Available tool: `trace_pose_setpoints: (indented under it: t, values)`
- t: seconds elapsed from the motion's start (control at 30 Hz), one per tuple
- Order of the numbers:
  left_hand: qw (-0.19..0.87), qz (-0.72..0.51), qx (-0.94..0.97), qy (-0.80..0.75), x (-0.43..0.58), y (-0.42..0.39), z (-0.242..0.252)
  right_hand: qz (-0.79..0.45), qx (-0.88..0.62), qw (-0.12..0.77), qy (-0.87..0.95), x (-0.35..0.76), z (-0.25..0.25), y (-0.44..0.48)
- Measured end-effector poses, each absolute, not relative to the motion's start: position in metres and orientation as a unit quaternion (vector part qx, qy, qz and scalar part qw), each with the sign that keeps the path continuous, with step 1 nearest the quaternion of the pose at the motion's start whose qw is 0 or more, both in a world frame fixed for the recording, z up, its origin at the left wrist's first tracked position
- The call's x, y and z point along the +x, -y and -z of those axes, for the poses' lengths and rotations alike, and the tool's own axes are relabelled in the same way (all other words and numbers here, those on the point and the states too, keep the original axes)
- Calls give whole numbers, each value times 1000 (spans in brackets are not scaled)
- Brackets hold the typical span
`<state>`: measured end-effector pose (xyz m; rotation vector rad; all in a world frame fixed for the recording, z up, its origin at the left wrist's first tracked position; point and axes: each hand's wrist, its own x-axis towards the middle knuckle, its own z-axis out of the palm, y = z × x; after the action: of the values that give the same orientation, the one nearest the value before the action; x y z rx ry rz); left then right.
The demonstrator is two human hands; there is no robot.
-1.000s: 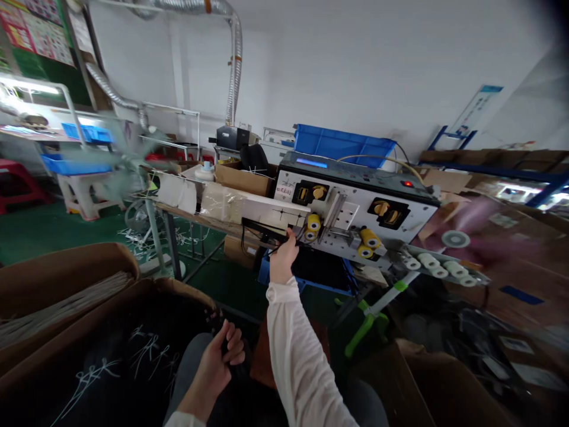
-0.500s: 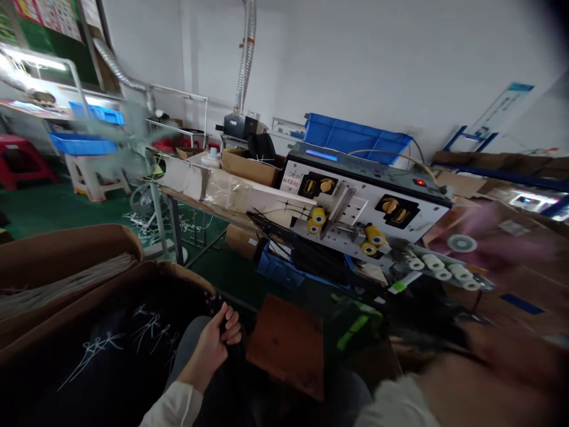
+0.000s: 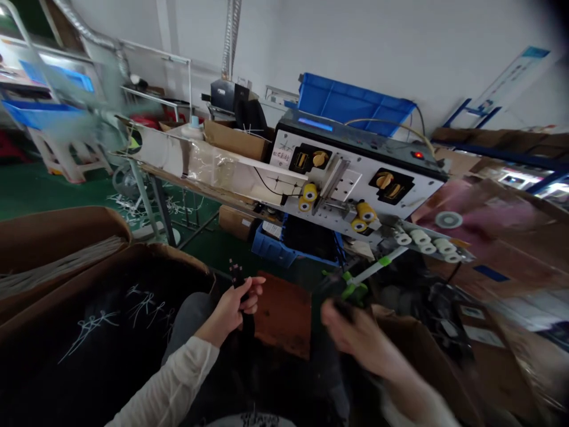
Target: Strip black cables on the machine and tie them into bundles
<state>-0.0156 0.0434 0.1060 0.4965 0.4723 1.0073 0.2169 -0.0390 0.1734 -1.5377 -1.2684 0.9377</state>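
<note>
The left hand (image 3: pixel 230 312) is pinching a dark wire bundle (image 3: pixel 237 274) in closed fingers beside a cardboard box (image 3: pixel 151 252) of white wire bundles (image 3: pixel 91 326), while the right hand (image 3: pixel 355 335) is passing in a blur, its fingers' hold impossible to tell.

A wire-feeding machine (image 3: pixel 355 184) with yellow rollers and a lit red lamp stood to the right, with a blue plastic crate (image 3: pixel 355 104) behind it and another (image 3: pixel 271 252) beneath. A silver flexible duct (image 3: pixel 230 35) ran down the white wall. White wire scraps (image 3: pixel 151 204) lay on the green floor (image 3: pixel 53 190).
</note>
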Motion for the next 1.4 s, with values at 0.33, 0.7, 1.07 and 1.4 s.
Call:
trace_pose_setpoints:
  t: [0.33, 0.7, 1.07, 1.4]
  values:
    - [773, -501, 289, -260, -21, -42, -107, -722, -469, 231, 454, 141, -76, 1]
    - [749, -517, 275, -309, -15, -44, -104, -749, -462, 207, 428, 138, -77, 1]
    - [717, -519, 302, -353, -21, -50, -104, -668, -519, 188, 499, 139, -75, 5]
    - [672, -564, 334, -345, -26, -50, -112, -748, -408, 288, 437, 165, -55, -8]
